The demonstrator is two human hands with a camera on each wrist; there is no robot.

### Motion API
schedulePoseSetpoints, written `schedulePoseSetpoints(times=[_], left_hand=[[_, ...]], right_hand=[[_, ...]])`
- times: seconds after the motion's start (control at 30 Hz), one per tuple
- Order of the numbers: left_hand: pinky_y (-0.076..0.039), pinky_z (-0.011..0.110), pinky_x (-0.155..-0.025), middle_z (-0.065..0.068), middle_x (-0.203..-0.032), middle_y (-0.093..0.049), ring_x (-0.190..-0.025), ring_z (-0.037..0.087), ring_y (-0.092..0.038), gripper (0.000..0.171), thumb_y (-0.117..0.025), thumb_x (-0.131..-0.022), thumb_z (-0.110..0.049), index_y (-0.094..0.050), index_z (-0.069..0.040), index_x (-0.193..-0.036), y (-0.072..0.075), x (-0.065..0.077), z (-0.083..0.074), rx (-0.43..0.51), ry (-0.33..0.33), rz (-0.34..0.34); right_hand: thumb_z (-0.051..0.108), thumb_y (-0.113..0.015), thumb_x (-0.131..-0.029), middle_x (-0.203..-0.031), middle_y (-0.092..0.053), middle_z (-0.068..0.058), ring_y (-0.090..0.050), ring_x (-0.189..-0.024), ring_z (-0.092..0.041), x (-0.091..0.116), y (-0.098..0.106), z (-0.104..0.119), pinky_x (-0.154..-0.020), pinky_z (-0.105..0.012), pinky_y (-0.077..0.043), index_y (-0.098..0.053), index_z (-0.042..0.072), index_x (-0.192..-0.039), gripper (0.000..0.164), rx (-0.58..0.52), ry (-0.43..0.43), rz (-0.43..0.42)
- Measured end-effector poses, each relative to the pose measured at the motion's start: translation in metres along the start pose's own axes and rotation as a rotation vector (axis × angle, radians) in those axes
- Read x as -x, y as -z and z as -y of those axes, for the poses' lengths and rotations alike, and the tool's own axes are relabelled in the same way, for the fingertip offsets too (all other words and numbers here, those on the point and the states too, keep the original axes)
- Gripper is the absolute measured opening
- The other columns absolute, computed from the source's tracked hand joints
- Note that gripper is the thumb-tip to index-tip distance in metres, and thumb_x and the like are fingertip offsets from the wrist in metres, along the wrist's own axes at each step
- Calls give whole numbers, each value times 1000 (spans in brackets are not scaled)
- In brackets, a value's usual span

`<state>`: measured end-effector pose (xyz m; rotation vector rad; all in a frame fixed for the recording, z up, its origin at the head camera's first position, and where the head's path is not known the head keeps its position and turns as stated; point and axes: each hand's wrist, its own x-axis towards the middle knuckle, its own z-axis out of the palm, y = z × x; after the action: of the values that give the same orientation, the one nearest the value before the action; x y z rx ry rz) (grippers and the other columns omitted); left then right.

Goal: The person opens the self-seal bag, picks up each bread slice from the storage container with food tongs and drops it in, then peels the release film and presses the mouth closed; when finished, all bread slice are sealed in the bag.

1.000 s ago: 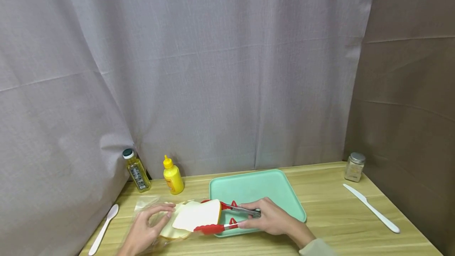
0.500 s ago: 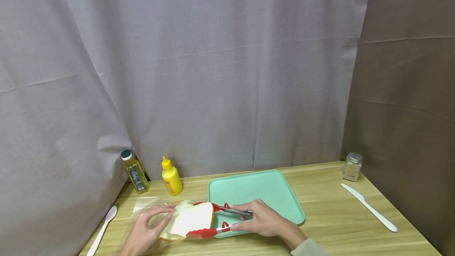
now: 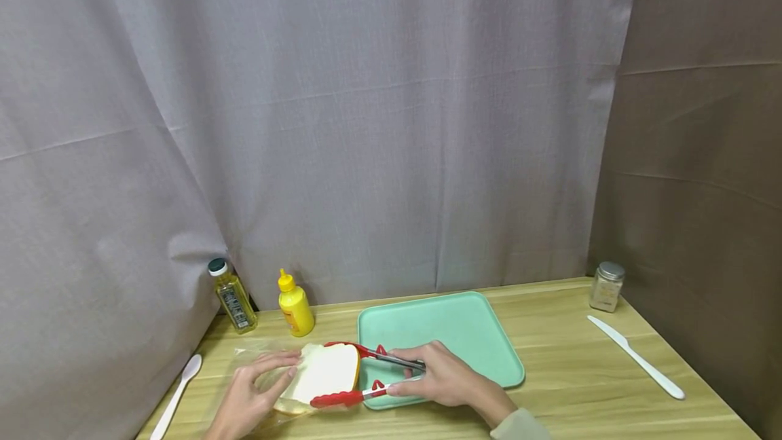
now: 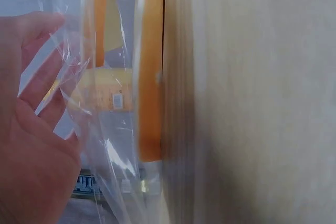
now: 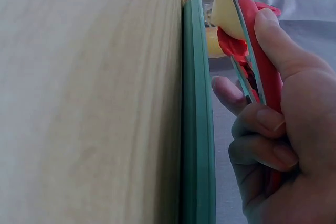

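Note:
My right hand (image 3: 442, 375) grips a pair of red-tipped metal tongs (image 5: 265, 61), its fingers curled round the handles. Between the tongs' red tips lies a white bread slice (image 3: 328, 369) with an orange-brown crust. It hangs just above a lower bread slice (image 4: 149, 77), which rests near the table surface, a small gap between them. My left hand (image 3: 247, 392) touches the clear plastic bag (image 4: 113, 156) with fingers and thumb spread apart at the bag's edge. The film runs around the slices; exactly how far the upper slice is inside is unclear.
Under the tongs lies a green tray (image 3: 440, 328). Behind stand a yellow squeeze bottle (image 3: 296, 307) and an oil bottle (image 3: 233, 301). A white spoon (image 3: 176, 399) lies at left, a white knife (image 3: 635, 356) and a lidded jar (image 3: 607, 287) at right. Grey curtain (image 3: 366, 121) encloses the back.
My right hand, tongs and upper slice have moved left, away from the tray and further over the lower slice and bag. The left hand has stayed nearly in place.

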<state>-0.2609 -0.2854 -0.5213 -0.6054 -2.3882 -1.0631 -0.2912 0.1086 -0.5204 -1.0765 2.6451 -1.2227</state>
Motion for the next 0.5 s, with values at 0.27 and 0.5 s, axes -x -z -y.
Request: schedulePoseSetpoints(times=[0.27,0.5], left_hand=[[-40,4,-112,-2,-127,-81,-121,23,-75,27,-87,-92,-11,-84,-27,-114,0,-2,0,16,-78,-15],[-40,4,-111,-2,-126,-81,-120,23,-76,27,-87,-92,-11,-84,-27,-114,0,-2,-1,16,-59,-10]], right_hand=[[62,-81,-91,-78,-61,20,-47,-68,8,-3,-5,3,-61,-12,-41,-71,28,-143,64,3,21,2],[60,-82,-92,-77,-60,19,-45,-67,8,-11,-13,12,-59,-11,-40,-71,25,-143,63,-20,33,8]])
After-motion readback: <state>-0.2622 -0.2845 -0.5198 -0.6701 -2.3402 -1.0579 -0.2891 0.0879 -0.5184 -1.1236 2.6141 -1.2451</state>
